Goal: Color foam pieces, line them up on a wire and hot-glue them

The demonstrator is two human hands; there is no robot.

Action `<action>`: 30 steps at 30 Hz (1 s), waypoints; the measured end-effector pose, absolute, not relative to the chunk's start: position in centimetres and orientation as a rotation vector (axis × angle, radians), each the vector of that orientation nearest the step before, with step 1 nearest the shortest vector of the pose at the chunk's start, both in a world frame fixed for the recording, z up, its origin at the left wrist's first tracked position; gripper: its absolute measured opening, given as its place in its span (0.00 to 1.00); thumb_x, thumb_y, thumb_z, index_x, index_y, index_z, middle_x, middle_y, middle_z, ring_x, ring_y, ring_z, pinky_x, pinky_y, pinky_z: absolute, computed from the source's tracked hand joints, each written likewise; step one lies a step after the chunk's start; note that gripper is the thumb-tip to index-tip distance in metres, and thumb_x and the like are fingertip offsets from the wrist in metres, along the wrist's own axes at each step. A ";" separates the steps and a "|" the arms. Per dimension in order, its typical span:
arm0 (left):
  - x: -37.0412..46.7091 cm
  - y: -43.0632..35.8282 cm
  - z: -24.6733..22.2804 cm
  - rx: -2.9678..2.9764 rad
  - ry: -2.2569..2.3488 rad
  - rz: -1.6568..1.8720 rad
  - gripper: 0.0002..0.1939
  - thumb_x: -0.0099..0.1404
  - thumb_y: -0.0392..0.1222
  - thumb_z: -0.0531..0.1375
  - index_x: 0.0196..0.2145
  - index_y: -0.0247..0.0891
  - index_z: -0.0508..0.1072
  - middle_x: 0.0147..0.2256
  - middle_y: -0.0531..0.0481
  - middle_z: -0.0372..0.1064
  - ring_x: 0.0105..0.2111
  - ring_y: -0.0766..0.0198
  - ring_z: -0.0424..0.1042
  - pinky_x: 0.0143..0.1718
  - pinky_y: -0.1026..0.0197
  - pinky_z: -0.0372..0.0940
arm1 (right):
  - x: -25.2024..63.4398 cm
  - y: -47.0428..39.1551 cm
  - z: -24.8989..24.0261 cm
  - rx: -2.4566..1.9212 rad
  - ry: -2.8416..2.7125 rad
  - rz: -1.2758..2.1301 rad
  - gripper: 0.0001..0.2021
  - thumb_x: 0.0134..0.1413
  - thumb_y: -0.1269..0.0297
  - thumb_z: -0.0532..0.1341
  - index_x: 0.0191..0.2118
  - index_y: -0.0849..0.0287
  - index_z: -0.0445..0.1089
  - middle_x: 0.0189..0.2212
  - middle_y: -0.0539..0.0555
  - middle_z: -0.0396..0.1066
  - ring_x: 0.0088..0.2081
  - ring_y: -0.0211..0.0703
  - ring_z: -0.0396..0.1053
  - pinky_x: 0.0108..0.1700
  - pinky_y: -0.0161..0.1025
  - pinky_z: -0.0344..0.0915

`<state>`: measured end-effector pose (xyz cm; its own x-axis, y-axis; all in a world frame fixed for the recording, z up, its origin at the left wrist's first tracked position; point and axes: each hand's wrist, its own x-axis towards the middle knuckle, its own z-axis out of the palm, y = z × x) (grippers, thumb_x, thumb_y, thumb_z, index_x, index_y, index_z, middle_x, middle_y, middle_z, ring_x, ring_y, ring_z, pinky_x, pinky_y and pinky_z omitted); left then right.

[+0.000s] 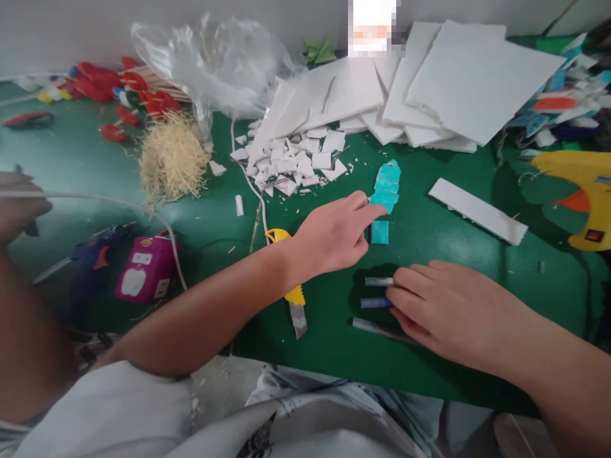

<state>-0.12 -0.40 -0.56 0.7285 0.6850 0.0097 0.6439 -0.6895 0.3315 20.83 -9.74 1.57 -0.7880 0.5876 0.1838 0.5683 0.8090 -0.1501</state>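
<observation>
My left hand (331, 234) reaches over the green table, its fingertips on the lower end of a row of overlapping turquoise pieces (387, 181). A separate turquoise square (380, 233) lies just below those fingers. Near the table's front, my right hand (424, 299) has its fingers curled around the ends of a pale strip (378, 281) and a blue strip (373, 303). Another pale strip (375, 327) runs beneath that hand. Under my left wrist lies a yellow cutter (294, 295) with its blade out.
White foam sheets (477, 83) and foam scraps (300, 159) lie at the back. A white foam bar (477, 210) and a yellow glue gun (585, 191) are on the right. Straw (172, 156), a purple box (147, 268), a cable and another person's hand (19, 203) are left.
</observation>
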 end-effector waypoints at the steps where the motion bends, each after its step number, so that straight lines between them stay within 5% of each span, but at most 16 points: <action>1: 0.0 -0.4 -0.4 2.630 1.038 0.144 0.27 0.67 0.31 0.53 0.62 0.40 0.72 0.44 0.47 0.70 0.37 0.63 0.72 0.34 0.61 0.64 | 20.8 -9.7 1.6 -0.899 -2.773 0.132 0.13 0.62 0.74 0.55 0.26 0.56 0.68 0.24 0.50 0.66 0.26 0.42 0.59 0.32 0.42 0.50; 7: 0.3 -0.2 0.0 2.644 0.996 0.012 0.29 0.69 0.32 0.53 0.66 0.41 0.69 0.41 0.47 0.72 0.39 0.60 0.74 0.34 0.60 0.64 | 20.9 -9.4 1.8 -0.896 -2.764 0.149 0.13 0.61 0.74 0.55 0.27 0.57 0.70 0.25 0.51 0.67 0.27 0.42 0.61 0.32 0.41 0.54; 15: 0.1 -0.5 0.0 2.535 1.031 0.124 0.20 0.67 0.35 0.58 0.56 0.38 0.74 0.42 0.48 0.76 0.40 0.61 0.75 0.39 0.60 0.66 | 20.9 -9.3 1.7 -0.920 -2.740 0.270 0.12 0.60 0.74 0.56 0.27 0.57 0.70 0.25 0.51 0.69 0.27 0.40 0.60 0.32 0.41 0.53; 20: -0.2 -0.5 0.0 2.576 0.944 0.115 0.28 0.66 0.36 0.58 0.63 0.42 0.69 0.41 0.50 0.76 0.39 0.60 0.76 0.35 0.61 0.63 | 20.9 -9.5 1.8 -0.922 -2.751 0.239 0.13 0.61 0.74 0.55 0.26 0.56 0.68 0.23 0.50 0.66 0.25 0.39 0.58 0.31 0.42 0.52; 30: -0.1 0.0 -0.6 2.502 0.986 0.201 0.11 0.69 0.43 0.64 0.47 0.38 0.74 0.33 0.54 0.71 0.30 0.66 0.67 0.31 0.63 0.57 | 21.1 -9.6 2.0 -0.913 -2.746 0.200 0.17 0.70 0.69 0.53 0.27 0.57 0.69 0.23 0.50 0.66 0.25 0.40 0.58 0.32 0.42 0.51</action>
